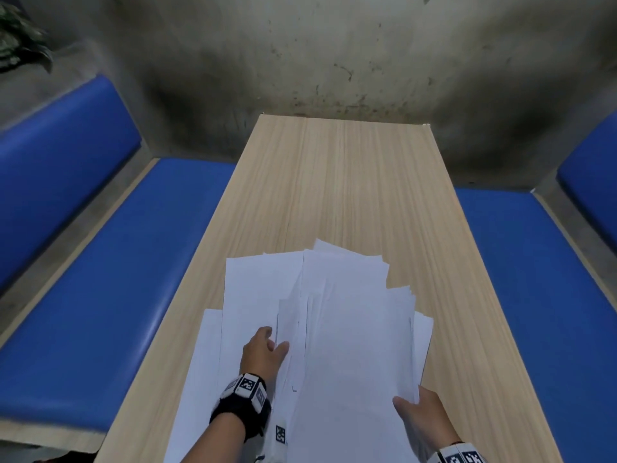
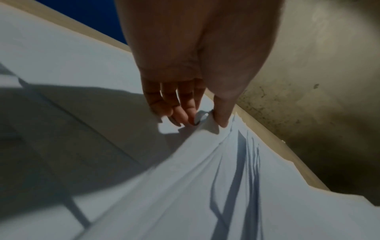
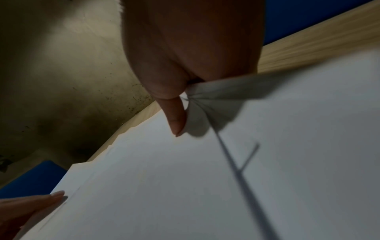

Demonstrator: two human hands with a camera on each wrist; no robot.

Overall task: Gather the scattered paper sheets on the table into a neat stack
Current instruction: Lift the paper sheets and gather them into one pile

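A loose bundle of white paper sheets [image 1: 347,345] fans out over the near end of the wooden table [image 1: 334,178], its far edges uneven. My left hand [image 1: 277,342] pinches the bundle's left edge, thumb [image 2: 222,116] on one side and fingers [image 2: 180,113] on the other. My right hand [image 1: 409,401] grips the bundle's right edge near me. Its thumb [image 3: 176,120] lies on top and its fingers are hidden under the paper, which buckles at the grip. More sheets [image 1: 247,289] lie flat to the left, partly under the bundle.
Blue padded benches run along the left [image 1: 117,279] and right [image 1: 541,295] of the table. A stained concrete wall [image 1: 334,61] stands at the far end, and a plant [image 1: 20,38] sits at the top left. Bare wood shows on the table's far half.
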